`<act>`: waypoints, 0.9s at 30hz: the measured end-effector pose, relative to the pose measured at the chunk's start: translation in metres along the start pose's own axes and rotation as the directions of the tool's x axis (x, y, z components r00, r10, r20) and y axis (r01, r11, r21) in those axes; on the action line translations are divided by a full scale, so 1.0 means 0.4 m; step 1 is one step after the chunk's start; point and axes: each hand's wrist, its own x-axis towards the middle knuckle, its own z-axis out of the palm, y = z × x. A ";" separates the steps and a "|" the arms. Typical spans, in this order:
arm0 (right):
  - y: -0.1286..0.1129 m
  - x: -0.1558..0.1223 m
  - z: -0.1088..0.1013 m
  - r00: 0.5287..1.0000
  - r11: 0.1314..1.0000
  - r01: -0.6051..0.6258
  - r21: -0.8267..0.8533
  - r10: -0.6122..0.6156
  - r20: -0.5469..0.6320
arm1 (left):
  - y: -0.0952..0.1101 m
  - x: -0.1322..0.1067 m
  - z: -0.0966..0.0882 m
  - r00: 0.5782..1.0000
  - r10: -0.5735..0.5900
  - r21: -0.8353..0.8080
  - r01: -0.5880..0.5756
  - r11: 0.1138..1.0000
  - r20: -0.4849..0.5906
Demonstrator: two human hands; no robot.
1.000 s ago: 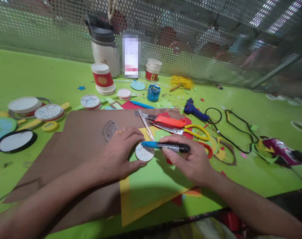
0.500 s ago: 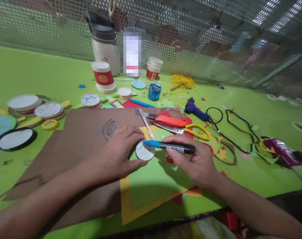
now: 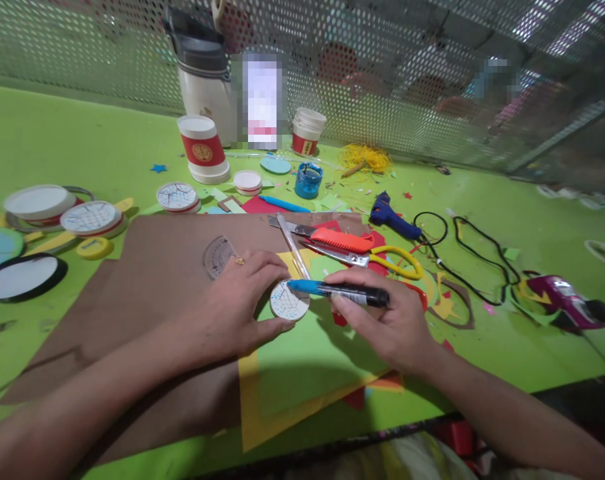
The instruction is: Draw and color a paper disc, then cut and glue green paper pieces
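Between the thumb and fingers of the left hand (image 3: pixel 235 303) sits a small white round disc with dark lines and blue specks (image 3: pixel 289 305). Those fingers are closed on its left side, thumb at the near rim, forefinger at the far rim. Fingers of the right hand (image 3: pixel 390 321) grip a blue-and-black cylindrical marker pen (image 3: pixel 353 293), its blue end aimed left at the far part of the disc's face. Contact of the tip with the face cannot be confirmed.

Change noted: over the past second the marker's tip has moved slightly rightward across the disc, the right hand shifting with it. The left-hand grip shows no clear change. Other small shifts are attributed to camera movement. Assessment: marking of the face appears under way, with the steady left hold adequate for it. No increase in blue specks can be verified.

Surroundings: below the fingers lies a green rectangular paper sheet (image 3: pixel 307 380). Just beyond the disc is a slim translucent plastic pen (image 3: pixel 292 247). Beyond the right fingers lie an orange plastic-handled cutter (image 3: pixel 341 240) and yellow-handled metal scissors (image 3: pixel 405 264). Just beyond the left knuckles is a clear plastic protractor (image 3: pixel 216 259).
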 end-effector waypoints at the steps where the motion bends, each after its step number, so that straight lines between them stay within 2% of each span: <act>1: 0.000 0.001 0.000 1.000 1.000 0.003 0.003 -0.003 0.001 | -0.001 0.000 0.001 1.000 0.001 0.000 -0.001 1.000 0.001; 12: 0.004 0.001 0.001 0.998 1.000 0.022 -0.019 -0.021 0.053 | -0.003 0.004 0.004 1.000 0.001 0.006 -0.001 1.000 0.005; 18: -0.001 -0.003 -0.003 1.000 1.000 0.004 -0.016 -0.004 0.003 | -0.004 0.003 0.003 1.000 -0.007 0.006 0.007 1.000 0.009; 27: 0.001 -0.002 -0.004 1.000 0.999 0.011 -0.036 -0.011 -0.003 | -0.004 0.002 0.001 1.000 -0.013 0.009 0.013 1.000 0.014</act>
